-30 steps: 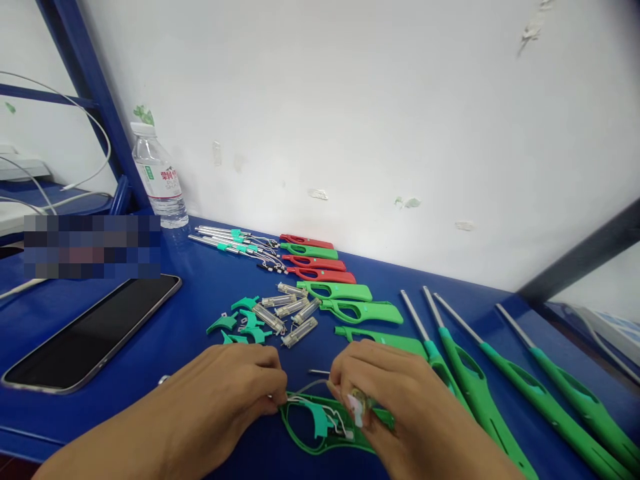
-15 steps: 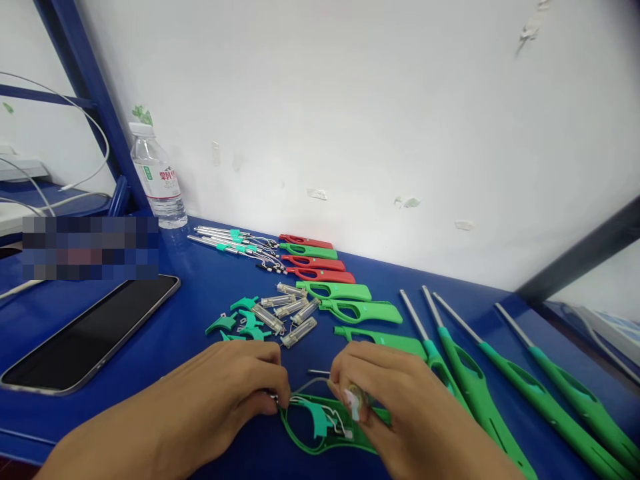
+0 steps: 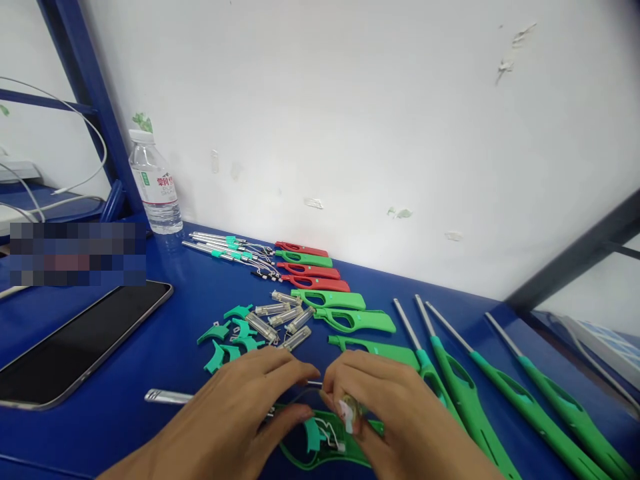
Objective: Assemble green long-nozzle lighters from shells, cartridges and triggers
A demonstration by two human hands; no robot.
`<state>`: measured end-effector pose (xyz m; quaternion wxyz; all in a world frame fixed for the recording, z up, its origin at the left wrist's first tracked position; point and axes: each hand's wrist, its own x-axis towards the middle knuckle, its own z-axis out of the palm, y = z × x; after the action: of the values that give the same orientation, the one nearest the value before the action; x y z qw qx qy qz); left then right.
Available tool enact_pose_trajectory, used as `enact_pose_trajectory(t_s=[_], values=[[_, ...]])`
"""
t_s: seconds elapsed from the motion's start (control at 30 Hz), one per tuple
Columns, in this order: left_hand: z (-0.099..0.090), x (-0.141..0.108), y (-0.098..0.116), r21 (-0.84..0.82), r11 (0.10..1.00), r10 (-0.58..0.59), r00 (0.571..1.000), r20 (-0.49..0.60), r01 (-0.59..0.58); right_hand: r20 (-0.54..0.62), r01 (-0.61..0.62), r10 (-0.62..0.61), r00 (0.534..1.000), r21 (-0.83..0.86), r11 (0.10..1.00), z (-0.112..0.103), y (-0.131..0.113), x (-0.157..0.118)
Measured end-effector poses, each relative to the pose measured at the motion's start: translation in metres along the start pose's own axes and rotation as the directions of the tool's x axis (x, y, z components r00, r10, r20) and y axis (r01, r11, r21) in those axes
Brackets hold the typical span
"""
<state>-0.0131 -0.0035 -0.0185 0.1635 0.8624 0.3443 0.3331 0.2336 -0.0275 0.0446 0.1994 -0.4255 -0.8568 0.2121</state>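
Where our left hand (image 3: 250, 400) was closed at the green shell's (image 3: 354, 452) left end half a second ago, it has now slid right over it, thumb and forefinger parted. Our right hand (image 3: 385, 407) grips a thin-shafted tool (image 3: 355, 404) above the shell, near on the table (image 3: 195, 300), a teal trigger (image 3: 313, 435) inside. More metal tube (image 3: 167, 397) shows at left.

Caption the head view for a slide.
Both hands at an open green lighter shell, with teal triggers and clear cartridges laid out beyond it.
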Motion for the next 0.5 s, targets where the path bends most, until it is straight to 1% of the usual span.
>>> enact_pose_trajectory(t_s=[0.07,0.13,0.2,0.27,0.37,0.43,0.5], values=[[0.009,0.009,0.006,-0.079,0.997,-0.009,1.000,0.003,0.009,-0.009,0.014,-0.014,1.000,-0.003,1.000,0.001,0.002,0.000],[0.013,0.014,0.009,-0.117,0.993,-0.011,1.000,-0.030,0.007,-0.018,0.009,-0.009,1.000,-0.012,1.000,0.001,0.003,0.001],[0.014,0.017,0.010,-0.117,0.993,-0.002,0.997,-0.080,-0.007,-0.040,-0.016,0.014,0.999,-0.052,0.999,0.002,0.004,0.000],[0.014,0.017,0.010,-0.088,0.996,0.016,0.992,-0.124,-0.027,-0.099,-0.064,0.050,0.994,-0.140,0.988,0.004,0.007,-0.001],[0.013,0.015,0.009,0.008,0.999,0.034,0.983,-0.179,-0.033,-0.191,-0.138,0.091,0.977,-0.253,0.958,0.008,0.012,-0.005],[0.014,0.013,0.008,0.076,0.997,0.033,0.980,-0.195,-0.018,-0.202,-0.149,0.096,0.975,-0.265,0.953,0.011,0.016,-0.008],[0.014,0.012,0.008,0.115,0.993,0.030,0.979,-0.202,-0.006,-0.192,-0.132,0.080,0.978,-0.275,0.952,0.012,0.019,-0.010]])
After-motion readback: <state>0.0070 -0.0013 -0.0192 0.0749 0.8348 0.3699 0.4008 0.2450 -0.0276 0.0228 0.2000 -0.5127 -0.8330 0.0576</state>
